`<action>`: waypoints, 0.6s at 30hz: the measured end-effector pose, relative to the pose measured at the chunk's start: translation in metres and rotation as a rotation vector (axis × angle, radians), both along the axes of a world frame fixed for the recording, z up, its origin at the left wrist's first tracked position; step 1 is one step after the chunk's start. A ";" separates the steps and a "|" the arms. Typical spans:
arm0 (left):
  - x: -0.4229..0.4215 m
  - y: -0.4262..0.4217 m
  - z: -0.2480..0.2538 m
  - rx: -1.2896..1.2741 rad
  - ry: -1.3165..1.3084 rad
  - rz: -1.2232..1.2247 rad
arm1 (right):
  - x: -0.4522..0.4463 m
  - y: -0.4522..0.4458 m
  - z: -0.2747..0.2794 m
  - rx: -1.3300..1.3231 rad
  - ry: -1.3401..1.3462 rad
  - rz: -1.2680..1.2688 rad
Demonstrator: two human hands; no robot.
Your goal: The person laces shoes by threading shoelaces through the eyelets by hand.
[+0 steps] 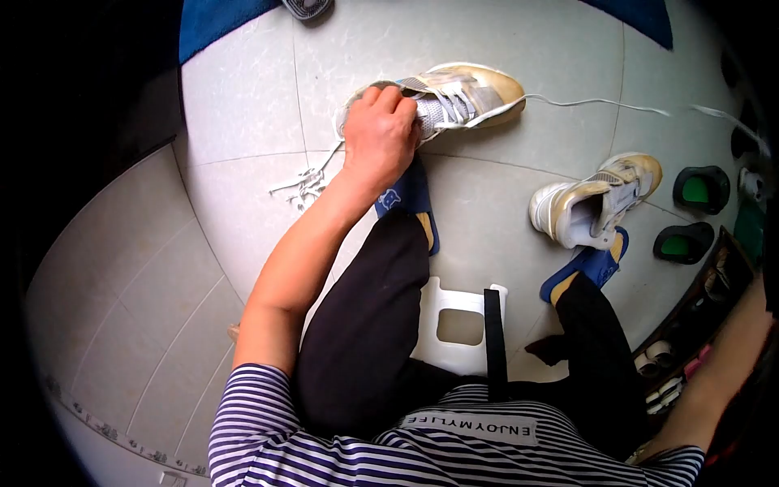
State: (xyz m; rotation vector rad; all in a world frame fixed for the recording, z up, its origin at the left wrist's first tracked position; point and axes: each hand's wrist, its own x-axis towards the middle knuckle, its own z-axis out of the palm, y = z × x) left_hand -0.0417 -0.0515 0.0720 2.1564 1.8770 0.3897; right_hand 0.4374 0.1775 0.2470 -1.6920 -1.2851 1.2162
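My left hand is curled over the ankle opening of a worn white and tan sneaker, its fingers closed on the collar and tongue. White laces cross the sneaker's front, and one long lace end runs off to the right. Loose white lace lies bunched on the floor below the heel. A second sneaker stands to the right, by my slippered foot. Only my right forearm shows, reaching to the right edge; the hand itself is out of sight.
Between my legs is a white plastic stool. Blue slippers are on my feet. Black and green slippers and a rack with footwear stand at the right. Blue mats lie at the top, and a tiled wall rises at the left.
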 end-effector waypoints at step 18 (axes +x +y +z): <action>-0.003 0.014 -0.017 -0.152 -0.045 -0.120 | -0.324 -0.219 -0.208 -0.472 0.349 0.086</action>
